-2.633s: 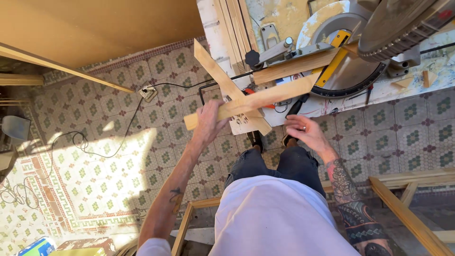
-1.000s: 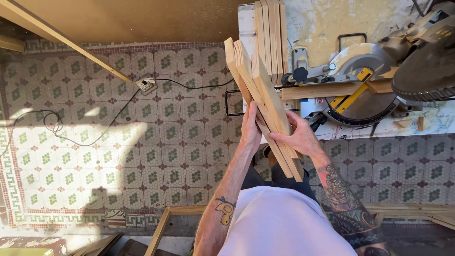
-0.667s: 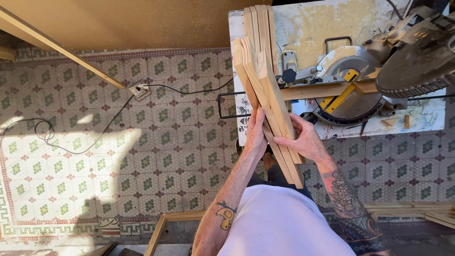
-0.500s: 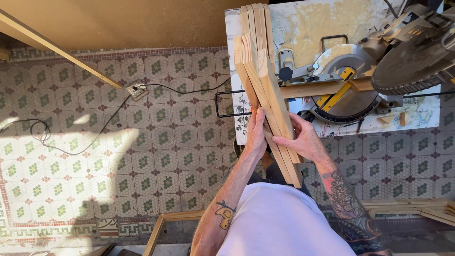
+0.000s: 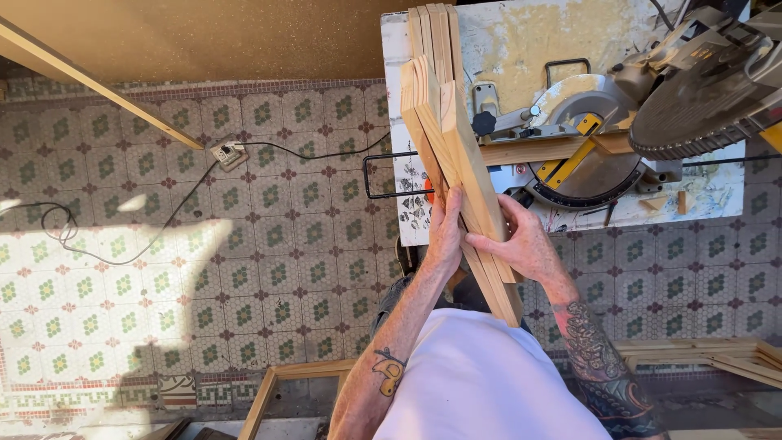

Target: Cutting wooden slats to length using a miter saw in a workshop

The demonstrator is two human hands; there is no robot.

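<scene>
So the person's got a bundle of pale square-edged wooden strips point(image 5: 460, 171) pinched between both hands, right in front of the chest. The long axis runs near-to-far with a bit of a lean: the far ends tip left and sit over the worktop's left edge, while the near ends angle right and down toward the white t-shirt point(image 5: 481, 383). The left hand point(image 5: 446, 232) is flat against the left face of the stack with fingers pointing away, and the right hand point(image 5: 521, 244) wraps the right face, so each grip is closed on the wood, squeezing the strips together rather than curling fully around them.

Just past the bundle there's more of the same strips point(image 5: 436, 33) lying flat on the white, paint-stained worktop point(image 5: 521, 49), pointing straight away. To the right sits a grey and yellow mitre saw point(image 5: 619, 130) with a wood piece point(image 5: 554, 149) lying across its fence.

The floor point(image 5: 269, 236) is old patterned tile, cream with green and dark red motifs, with a big sun patch on the left. A black cable point(image 5: 163, 224) snakes across it to a white socket block point(image 5: 228, 153). A long timber batten point(image 5: 98, 85) slants across the far left, and wooden frames point(image 5: 717, 358) lie near right.
</scene>
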